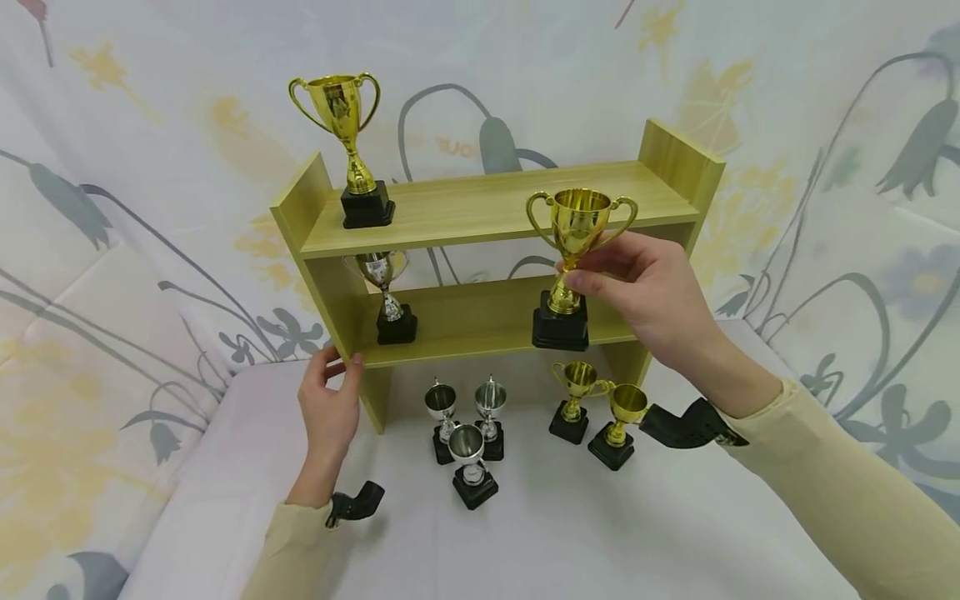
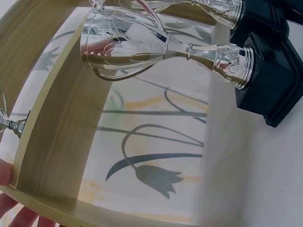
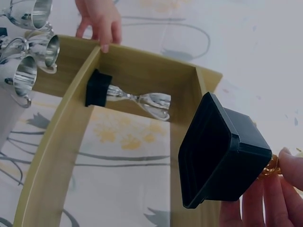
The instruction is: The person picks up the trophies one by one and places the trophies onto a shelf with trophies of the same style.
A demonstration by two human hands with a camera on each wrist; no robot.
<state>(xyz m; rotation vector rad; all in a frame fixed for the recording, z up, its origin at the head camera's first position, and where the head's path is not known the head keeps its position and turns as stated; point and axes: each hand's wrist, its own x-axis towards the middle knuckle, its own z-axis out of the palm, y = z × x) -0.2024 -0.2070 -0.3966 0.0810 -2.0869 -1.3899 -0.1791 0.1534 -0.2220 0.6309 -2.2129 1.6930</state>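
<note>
My right hand [image 1: 652, 283] pinches a gold trophy cup [image 1: 580, 221] by its stem, in front of the shelf's right half. The cup is upright in the head view, and its hollow black base [image 3: 222, 156] faces the right wrist camera. My left hand [image 1: 330, 408] grips the left side panel of the wooden shelf [image 1: 480, 321], thumb [image 2: 4, 172] on one face and fingers on the other. Another gold trophy [image 1: 337, 104] stands at the top board's left end. Below it, a silver trophy [image 1: 390, 292] stands on the middle board, its rim partly hidden.
On the white cloth before the shelf stand three silver trophies [image 1: 467, 446], grouped close together. To their right are two smaller gold trophies [image 1: 628, 404], side by side. A flower-patterned cloth [image 1: 480, 75] hangs behind the shelf.
</note>
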